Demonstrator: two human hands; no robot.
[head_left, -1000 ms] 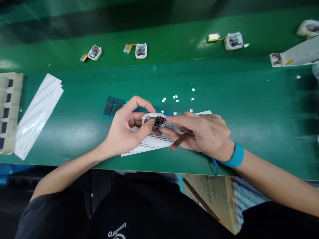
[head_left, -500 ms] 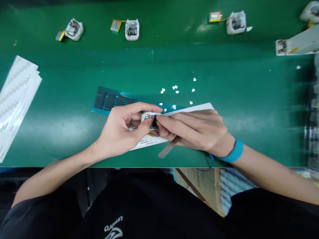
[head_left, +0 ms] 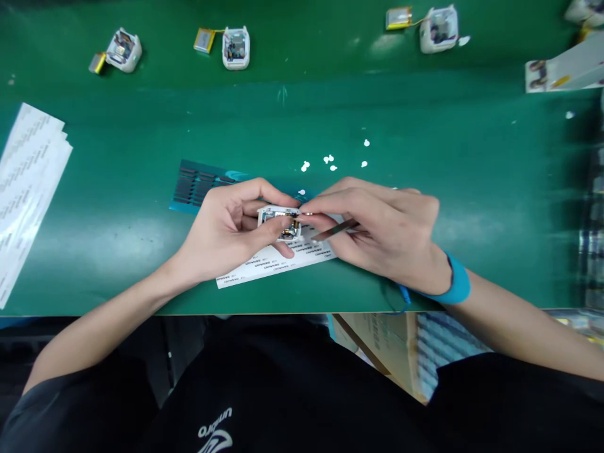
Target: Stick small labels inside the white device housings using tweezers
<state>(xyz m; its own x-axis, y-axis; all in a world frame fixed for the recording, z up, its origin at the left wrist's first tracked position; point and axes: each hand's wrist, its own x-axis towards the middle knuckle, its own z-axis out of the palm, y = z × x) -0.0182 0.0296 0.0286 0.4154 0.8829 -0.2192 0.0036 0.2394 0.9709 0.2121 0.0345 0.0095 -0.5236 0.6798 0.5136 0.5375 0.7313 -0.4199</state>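
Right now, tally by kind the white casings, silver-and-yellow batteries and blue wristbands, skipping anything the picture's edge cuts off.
White casings: 4, one in the left hand
Silver-and-yellow batteries: 3
Blue wristbands: 1
Total: 8

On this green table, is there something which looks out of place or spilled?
Slightly: small white tabs lie scattered on the green table in no order, while the dark strips nearby lie in rows. The white casing in the left hand shows no clear damage, though it is partly covered.
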